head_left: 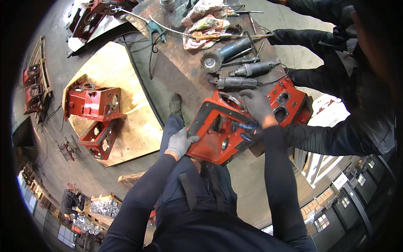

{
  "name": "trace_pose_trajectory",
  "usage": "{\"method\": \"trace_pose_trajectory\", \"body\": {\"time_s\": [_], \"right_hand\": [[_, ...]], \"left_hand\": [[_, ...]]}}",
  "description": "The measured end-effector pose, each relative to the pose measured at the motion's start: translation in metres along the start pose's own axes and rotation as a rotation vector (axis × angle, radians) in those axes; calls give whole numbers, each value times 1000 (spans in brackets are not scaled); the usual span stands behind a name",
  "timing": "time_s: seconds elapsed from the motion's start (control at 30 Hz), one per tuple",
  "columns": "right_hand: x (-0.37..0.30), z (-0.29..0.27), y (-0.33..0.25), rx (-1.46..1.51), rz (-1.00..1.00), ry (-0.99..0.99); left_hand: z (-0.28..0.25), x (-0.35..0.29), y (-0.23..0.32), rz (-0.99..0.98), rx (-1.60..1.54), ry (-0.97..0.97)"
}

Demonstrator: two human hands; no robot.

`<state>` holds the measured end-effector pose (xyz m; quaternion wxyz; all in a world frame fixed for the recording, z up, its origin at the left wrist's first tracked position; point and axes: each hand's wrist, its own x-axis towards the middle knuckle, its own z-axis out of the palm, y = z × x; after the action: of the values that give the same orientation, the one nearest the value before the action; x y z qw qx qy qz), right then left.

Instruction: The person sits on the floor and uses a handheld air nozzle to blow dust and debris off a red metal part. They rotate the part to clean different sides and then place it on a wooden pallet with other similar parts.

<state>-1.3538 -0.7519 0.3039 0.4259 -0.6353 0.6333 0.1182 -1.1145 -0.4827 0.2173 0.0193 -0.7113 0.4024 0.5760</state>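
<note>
A red cast-metal housing with a dark flat rim and round bored openings is tilted at the table's near edge, in front of my body. My left hand, in a light grey glove, grips its left edge, with the thumb over the rim. My right hand, in a darker grey glove, holds the upper right side beside a round opening; its fingertips are partly hidden. A co-worker's blue-and-black gloved hand reaches to the housing's right side from behind my right forearm. A second red casting sits just to the right.
An angle grinder with a wire brush, further power tools, rags and a green air gun lie on the worktable. Red castings rest on a wooden board at left. A co-worker's sleeve extends from the right.
</note>
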Motion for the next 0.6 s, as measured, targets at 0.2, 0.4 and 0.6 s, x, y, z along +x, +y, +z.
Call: {"method": "trace_pose_trajectory", "body": {"time_s": [0.2, 0.4, 0.6], "right_hand": [[-134, 14, 15, 763, 109, 60], [-203, 80, 64, 851, 329, 118], [-194, 120, 119, 437, 383, 412]], "left_hand": [[-7, 3, 11, 26, -5, -2], [-11, -3, 16, 20, -29, -19], [-8, -2, 14, 10, -14, -21]]}}
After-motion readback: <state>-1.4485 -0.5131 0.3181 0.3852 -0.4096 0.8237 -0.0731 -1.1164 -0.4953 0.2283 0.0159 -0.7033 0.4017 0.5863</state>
